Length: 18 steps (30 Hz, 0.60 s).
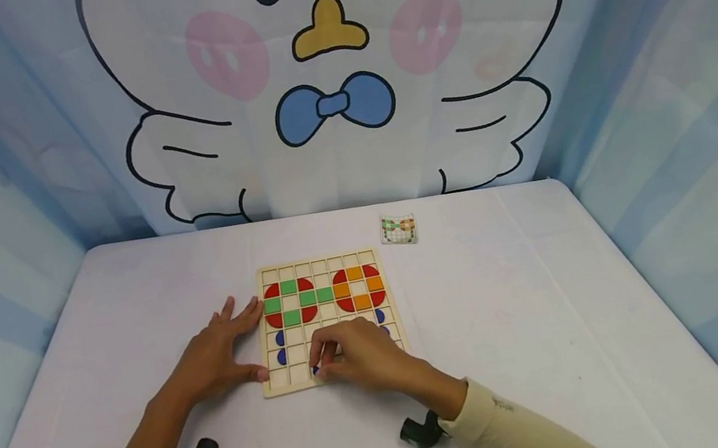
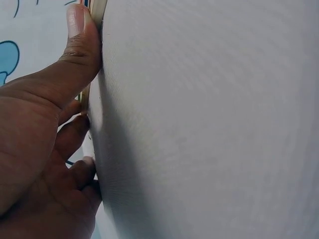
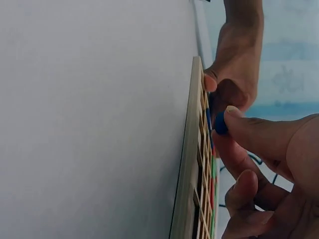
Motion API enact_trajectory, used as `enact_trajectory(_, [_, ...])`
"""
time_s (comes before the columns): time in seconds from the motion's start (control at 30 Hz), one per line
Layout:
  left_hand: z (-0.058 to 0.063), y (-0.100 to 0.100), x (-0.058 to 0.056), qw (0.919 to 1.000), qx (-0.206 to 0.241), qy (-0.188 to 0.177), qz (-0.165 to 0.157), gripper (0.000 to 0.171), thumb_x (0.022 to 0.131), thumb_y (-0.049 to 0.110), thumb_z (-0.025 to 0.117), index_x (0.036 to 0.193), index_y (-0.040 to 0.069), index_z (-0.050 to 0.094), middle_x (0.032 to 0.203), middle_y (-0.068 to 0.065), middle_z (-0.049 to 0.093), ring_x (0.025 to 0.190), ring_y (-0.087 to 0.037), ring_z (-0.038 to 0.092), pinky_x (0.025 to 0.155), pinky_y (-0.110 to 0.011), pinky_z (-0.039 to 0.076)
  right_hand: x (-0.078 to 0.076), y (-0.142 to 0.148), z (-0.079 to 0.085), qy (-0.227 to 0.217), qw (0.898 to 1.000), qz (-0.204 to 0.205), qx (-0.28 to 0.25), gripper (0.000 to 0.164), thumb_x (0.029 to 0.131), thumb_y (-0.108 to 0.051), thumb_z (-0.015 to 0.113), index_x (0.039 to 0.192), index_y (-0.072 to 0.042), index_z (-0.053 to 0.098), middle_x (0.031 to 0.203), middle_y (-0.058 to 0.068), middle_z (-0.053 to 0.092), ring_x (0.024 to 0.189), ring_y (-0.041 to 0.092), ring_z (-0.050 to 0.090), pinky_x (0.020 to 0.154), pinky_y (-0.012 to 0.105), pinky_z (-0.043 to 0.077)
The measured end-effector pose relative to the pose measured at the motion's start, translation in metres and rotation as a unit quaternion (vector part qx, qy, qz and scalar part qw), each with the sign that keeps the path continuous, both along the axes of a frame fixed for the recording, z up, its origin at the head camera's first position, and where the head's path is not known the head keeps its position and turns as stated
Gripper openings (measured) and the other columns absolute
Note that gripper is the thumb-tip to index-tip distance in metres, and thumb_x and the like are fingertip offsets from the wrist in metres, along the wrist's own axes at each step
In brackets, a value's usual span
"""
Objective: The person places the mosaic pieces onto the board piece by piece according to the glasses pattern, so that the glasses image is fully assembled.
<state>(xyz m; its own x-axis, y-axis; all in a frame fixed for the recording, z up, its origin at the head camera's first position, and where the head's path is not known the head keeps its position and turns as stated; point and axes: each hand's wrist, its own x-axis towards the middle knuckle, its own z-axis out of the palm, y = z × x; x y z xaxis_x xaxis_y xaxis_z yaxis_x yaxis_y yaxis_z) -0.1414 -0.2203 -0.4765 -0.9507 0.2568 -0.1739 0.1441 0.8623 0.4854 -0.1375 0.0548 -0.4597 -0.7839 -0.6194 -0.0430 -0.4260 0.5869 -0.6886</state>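
A wooden grid board (image 1: 300, 375) lies on the table, with red, green and orange pieces in its upper rows and blue half-round pieces (image 1: 282, 357) lower down at both sides. My left hand (image 1: 215, 355) rests at the board's left edge, fingers spread, thumb touching the lower left corner. Over the lower rows, my right hand (image 1: 362, 353) pinches a small blue piece (image 3: 220, 123) between thumb and index finger. That hand hides part of the board's lower right in the head view. In the left wrist view, the left thumb (image 2: 82, 42) lies against the board's edge.
Behind the board's right corner lies a small card (image 1: 398, 229) with a printed coloured grid pattern. A white cloth covers the table (image 1: 528, 322). Patterned curtains (image 1: 348, 162) hang behind and at both sides. Black wrist cameras (image 1: 423, 430) sit below both wrists.
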Motion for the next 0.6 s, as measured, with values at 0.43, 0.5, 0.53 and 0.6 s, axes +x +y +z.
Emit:
enact_trajectory(0.43, [-0.002, -0.001, 0.000, 0.9999, 0.004, 0.009, -0.005, 0.118, 0.072, 0.054, 0.093, 0.167, 0.019, 0.033, 0.173, -0.022, 0.028, 0.153, -0.067, 0.021, 0.115, -0.081, 0.030, 0.001, -0.038, -0.008, 0.015, 0.999, -0.019, 0.021, 0.009, 0.091, -0.021, 0.086, 0.091, -0.025, 0.078, 0.074, -0.017, 0.067, 0.072, -0.004, 0.057, 0.065, 0.017, 0.043])
enact_trajectory(0.5, [-0.002, -0.001, -0.001, 1.0000, 0.003, 0.007, -0.005, 0.118, 0.072, 0.055, 0.093, 0.168, 0.020, 0.033, 0.173, -0.023, 0.027, 0.153, -0.067, 0.021, 0.115, -0.081, 0.030, 0.001, -0.041, -0.009, 0.019, 0.999, -0.024, 0.028, 0.010, 0.090, -0.022, 0.087, 0.091, -0.024, 0.077, 0.074, -0.016, 0.067, 0.070, -0.004, 0.056, 0.063, 0.018, 0.042])
enact_trajectory(0.53, [-0.003, -0.002, -0.001, 1.0000, 0.004, 0.006, -0.004, 0.118, 0.072, 0.054, 0.093, 0.168, 0.020, 0.033, 0.174, -0.023, 0.027, 0.153, -0.067, 0.021, 0.115, -0.081, 0.030, 0.002, -0.043, -0.009, 0.023, 0.999, -0.026, 0.031, 0.011, 0.090, -0.022, 0.087, 0.090, -0.024, 0.076, 0.073, -0.016, 0.067, 0.069, -0.004, 0.056, 0.062, 0.018, 0.042])
enact_trajectory(0.6, [-0.003, -0.002, -0.001, 1.0000, 0.005, 0.002, -0.004, 0.119, 0.072, 0.054, 0.093, 0.168, 0.020, 0.032, 0.174, -0.022, 0.026, 0.154, -0.067, 0.020, 0.116, -0.081, 0.029, 0.003, -0.045, -0.008, 0.030, 0.998, -0.032, 0.036, 0.012, 0.090, -0.023, 0.088, 0.089, -0.024, 0.075, 0.072, -0.015, 0.065, 0.068, -0.003, 0.055, 0.061, 0.018, 0.041])
